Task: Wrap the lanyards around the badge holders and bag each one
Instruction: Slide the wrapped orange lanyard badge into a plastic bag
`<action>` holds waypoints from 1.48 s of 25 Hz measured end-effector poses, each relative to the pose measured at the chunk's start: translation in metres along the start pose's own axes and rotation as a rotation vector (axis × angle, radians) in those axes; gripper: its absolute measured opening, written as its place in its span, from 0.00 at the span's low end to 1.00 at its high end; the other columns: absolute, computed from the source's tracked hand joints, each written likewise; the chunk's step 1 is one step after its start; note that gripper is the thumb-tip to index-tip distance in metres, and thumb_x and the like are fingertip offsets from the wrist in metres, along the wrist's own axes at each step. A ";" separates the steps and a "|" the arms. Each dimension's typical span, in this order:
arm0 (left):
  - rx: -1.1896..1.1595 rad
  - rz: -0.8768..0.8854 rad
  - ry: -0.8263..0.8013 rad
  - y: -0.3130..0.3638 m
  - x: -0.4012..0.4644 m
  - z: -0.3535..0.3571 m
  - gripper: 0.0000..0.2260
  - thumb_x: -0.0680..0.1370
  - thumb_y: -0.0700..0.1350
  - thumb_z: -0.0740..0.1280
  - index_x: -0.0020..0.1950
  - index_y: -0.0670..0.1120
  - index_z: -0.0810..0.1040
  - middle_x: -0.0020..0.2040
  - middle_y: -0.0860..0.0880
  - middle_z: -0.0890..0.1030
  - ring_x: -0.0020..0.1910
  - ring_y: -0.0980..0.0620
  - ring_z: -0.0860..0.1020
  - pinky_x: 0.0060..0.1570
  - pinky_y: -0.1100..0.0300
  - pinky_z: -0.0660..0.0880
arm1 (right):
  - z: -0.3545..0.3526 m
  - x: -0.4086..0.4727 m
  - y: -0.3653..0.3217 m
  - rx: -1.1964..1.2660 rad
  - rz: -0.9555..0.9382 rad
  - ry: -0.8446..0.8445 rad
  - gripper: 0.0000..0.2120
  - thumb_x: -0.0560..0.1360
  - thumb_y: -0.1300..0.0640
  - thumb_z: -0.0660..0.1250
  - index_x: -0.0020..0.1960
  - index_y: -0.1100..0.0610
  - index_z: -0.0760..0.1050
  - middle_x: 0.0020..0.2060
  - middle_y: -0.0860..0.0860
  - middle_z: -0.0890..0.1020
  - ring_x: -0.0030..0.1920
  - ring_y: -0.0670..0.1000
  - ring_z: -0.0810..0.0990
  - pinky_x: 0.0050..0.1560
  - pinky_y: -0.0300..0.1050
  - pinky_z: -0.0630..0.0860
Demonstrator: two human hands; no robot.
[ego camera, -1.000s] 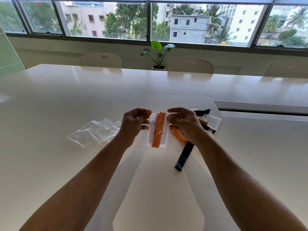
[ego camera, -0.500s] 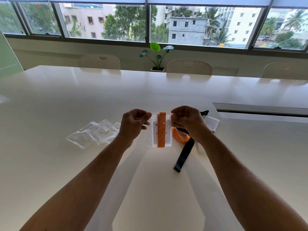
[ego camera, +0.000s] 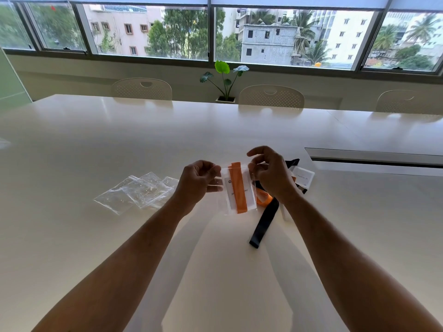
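Between your two hands, lifted just above the tabletop (ego camera: 239, 271), hangs a clear bag (ego camera: 238, 190) with a badge holder (ego camera: 249, 195) wrapped in an orange lanyard (ego camera: 238, 188) inside; your left hand (ego camera: 197, 182) pinches the bag's upper left edge and your right hand (ego camera: 271, 176) pinches its upper right corner, long axis running top to bottom. The mouth lies along the top between your fingertips, so sealing it likely falls to either hand equally. Spare bags (ego camera: 137, 191) lie to your left, and a black lanyard (ego camera: 265, 222) with another badge holder (ego camera: 303, 177) waits under your right wrist.
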State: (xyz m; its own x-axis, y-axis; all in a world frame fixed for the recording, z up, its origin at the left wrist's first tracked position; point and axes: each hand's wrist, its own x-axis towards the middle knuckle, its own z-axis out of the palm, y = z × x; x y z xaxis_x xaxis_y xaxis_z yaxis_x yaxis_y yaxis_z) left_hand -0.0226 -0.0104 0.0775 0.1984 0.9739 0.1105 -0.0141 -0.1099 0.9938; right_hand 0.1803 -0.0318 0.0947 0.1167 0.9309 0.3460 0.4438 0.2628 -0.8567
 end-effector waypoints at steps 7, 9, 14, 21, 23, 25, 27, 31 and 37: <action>-0.020 -0.011 -0.009 0.001 0.001 -0.003 0.03 0.79 0.36 0.65 0.47 0.38 0.78 0.43 0.38 0.83 0.42 0.41 0.84 0.41 0.54 0.82 | 0.003 0.000 0.004 -0.138 -0.047 -0.016 0.19 0.76 0.70 0.63 0.58 0.49 0.70 0.39 0.49 0.78 0.40 0.47 0.79 0.40 0.36 0.76; 0.025 -0.002 -0.001 0.002 0.003 -0.003 0.05 0.80 0.34 0.64 0.45 0.38 0.78 0.41 0.39 0.83 0.41 0.41 0.84 0.41 0.54 0.82 | 0.004 -0.001 0.004 -0.168 -0.068 -0.005 0.19 0.76 0.71 0.63 0.59 0.50 0.70 0.38 0.50 0.77 0.40 0.47 0.78 0.41 0.34 0.74; 0.172 0.027 0.028 0.003 0.007 0.003 0.10 0.80 0.34 0.60 0.42 0.42 0.75 0.44 0.39 0.82 0.43 0.43 0.83 0.42 0.54 0.83 | 0.012 -0.002 0.003 -0.189 -0.094 0.043 0.18 0.76 0.71 0.61 0.61 0.55 0.69 0.37 0.56 0.77 0.37 0.47 0.75 0.39 0.33 0.73; 0.055 -0.013 0.004 0.000 0.005 0.006 0.06 0.82 0.38 0.59 0.47 0.42 0.73 0.43 0.45 0.82 0.40 0.51 0.85 0.39 0.57 0.82 | 0.013 -0.005 0.007 0.112 0.047 0.097 0.14 0.77 0.68 0.66 0.61 0.56 0.72 0.40 0.52 0.82 0.40 0.44 0.83 0.41 0.35 0.80; 0.036 -0.015 0.006 0.000 0.005 0.006 0.06 0.82 0.38 0.59 0.47 0.42 0.72 0.43 0.45 0.82 0.41 0.50 0.85 0.40 0.55 0.82 | 0.011 -0.007 0.008 0.215 0.095 0.070 0.08 0.76 0.65 0.68 0.54 0.57 0.77 0.42 0.53 0.84 0.40 0.45 0.85 0.41 0.36 0.81; 0.040 -0.011 0.006 0.001 0.005 0.007 0.06 0.82 0.38 0.59 0.47 0.42 0.73 0.44 0.44 0.82 0.43 0.48 0.84 0.43 0.52 0.83 | 0.010 -0.009 0.008 0.274 0.133 0.055 0.04 0.75 0.66 0.69 0.46 0.57 0.79 0.39 0.52 0.84 0.37 0.45 0.85 0.38 0.37 0.80; 0.045 -0.007 0.005 0.003 0.003 0.009 0.06 0.82 0.40 0.60 0.47 0.43 0.73 0.45 0.45 0.82 0.43 0.49 0.84 0.43 0.53 0.83 | 0.010 -0.009 0.007 0.292 0.163 0.050 0.06 0.76 0.67 0.69 0.43 0.58 0.79 0.37 0.51 0.83 0.34 0.44 0.83 0.35 0.35 0.79; 0.022 -0.007 -0.014 0.004 0.001 0.009 0.05 0.81 0.42 0.62 0.49 0.43 0.76 0.46 0.45 0.83 0.44 0.50 0.84 0.42 0.56 0.82 | 0.011 -0.009 0.004 0.184 0.176 0.062 0.07 0.77 0.65 0.67 0.42 0.57 0.78 0.37 0.51 0.82 0.34 0.44 0.82 0.34 0.33 0.77; 0.145 0.019 0.048 0.004 0.001 0.011 0.05 0.81 0.39 0.63 0.46 0.41 0.75 0.47 0.42 0.82 0.47 0.45 0.84 0.45 0.49 0.82 | 0.016 -0.006 -0.002 -0.029 0.197 0.054 0.16 0.74 0.73 0.60 0.41 0.53 0.74 0.39 0.52 0.80 0.43 0.52 0.80 0.43 0.44 0.80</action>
State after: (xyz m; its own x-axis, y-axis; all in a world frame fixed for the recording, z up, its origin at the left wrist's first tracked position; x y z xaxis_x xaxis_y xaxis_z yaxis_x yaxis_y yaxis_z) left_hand -0.0115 -0.0116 0.0812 0.1520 0.9793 0.1335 0.1252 -0.1530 0.9803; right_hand 0.1651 -0.0336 0.0882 0.2515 0.9483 0.1935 0.4328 0.0686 -0.8989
